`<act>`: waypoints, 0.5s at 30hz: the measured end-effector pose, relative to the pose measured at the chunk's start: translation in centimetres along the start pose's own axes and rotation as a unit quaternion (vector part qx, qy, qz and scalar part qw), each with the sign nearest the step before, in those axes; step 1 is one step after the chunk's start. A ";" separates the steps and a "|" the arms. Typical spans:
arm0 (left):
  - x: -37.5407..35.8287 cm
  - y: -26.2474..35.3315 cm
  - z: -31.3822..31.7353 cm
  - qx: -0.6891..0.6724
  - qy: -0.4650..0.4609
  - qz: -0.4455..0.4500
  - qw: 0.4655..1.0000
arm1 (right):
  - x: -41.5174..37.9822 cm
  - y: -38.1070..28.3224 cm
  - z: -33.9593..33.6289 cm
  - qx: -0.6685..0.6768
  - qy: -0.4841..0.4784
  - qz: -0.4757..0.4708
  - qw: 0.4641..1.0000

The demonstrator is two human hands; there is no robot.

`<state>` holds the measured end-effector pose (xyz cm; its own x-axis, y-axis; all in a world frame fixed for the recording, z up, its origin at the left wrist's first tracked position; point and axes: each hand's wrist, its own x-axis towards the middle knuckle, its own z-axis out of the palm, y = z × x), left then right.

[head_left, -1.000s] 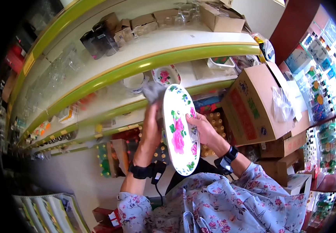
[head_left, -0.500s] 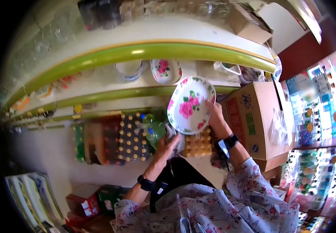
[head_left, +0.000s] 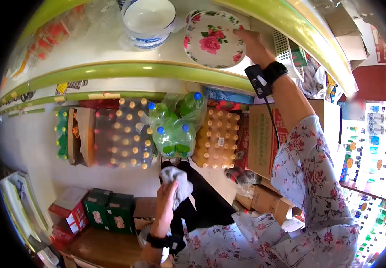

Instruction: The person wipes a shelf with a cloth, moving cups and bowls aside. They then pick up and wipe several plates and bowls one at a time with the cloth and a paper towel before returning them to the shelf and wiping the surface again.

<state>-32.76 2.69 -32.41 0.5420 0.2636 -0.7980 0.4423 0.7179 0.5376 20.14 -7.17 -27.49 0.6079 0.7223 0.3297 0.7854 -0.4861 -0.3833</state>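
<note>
My right hand (head_left: 252, 44) grips the right edge of a white plate (head_left: 214, 39) with pink roses and a leafy rim. The plate is on the shelf (head_left: 108, 53), over another piece of the same pattern that peeks out at its upper left. Down by my legs, my left hand (head_left: 167, 196) is closed around a crumpled grey cloth (head_left: 178, 184). Just left of the plate stands a stack of white bowls (head_left: 149, 20) with blue rims, partly wrapped in clear plastic.
A white perforated basket (head_left: 286, 51) stands right of my right hand. Below the shelf are green bottles with blue caps (head_left: 173, 127), packs of yellow-capped bottles (head_left: 217, 138) and a cardboard box (head_left: 261, 143). Green cartons (head_left: 108, 210) sit at lower left. The green shelf edge (head_left: 135, 71) runs across.
The plate has moved up and away from my body onto the shelf with my right hand. My left hand has come away from the plate and dropped lower, still with the cloth.
</note>
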 end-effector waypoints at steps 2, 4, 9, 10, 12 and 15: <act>-0.6 -0.9 -1.5 -0.016 0.030 -0.015 0.999 | 1.1 -0.6 0.6 0.108 0.022 0.059 0.992; -0.6 -1.9 -3.0 -0.045 0.033 -0.014 0.998 | 1.3 0.0 1.0 0.108 0.053 0.023 0.992; -0.1 -1.4 -3.4 -0.064 0.055 0.015 0.996 | 0.2 2.2 1.8 -0.089 0.000 -0.031 0.996; 0.3 -1.1 -3.0 -0.068 0.056 0.023 0.996 | -0.9 -0.2 1.7 0.047 -0.011 0.060 0.997; 0.7 0.1 -2.1 -0.058 0.049 0.031 0.997 | -2.8 -6.7 0.9 0.332 0.050 0.240 0.911; 1.8 0.9 -1.1 -0.069 0.020 0.047 0.996 | -3.3 -7.5 1.2 0.380 0.026 0.351 0.855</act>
<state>-32.16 4.51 -33.66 0.5466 0.3575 -0.7572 0.2874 0.7693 0.5707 12.06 -5.30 -26.77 0.9186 0.3510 -0.1814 -0.0662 -0.3158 -0.9465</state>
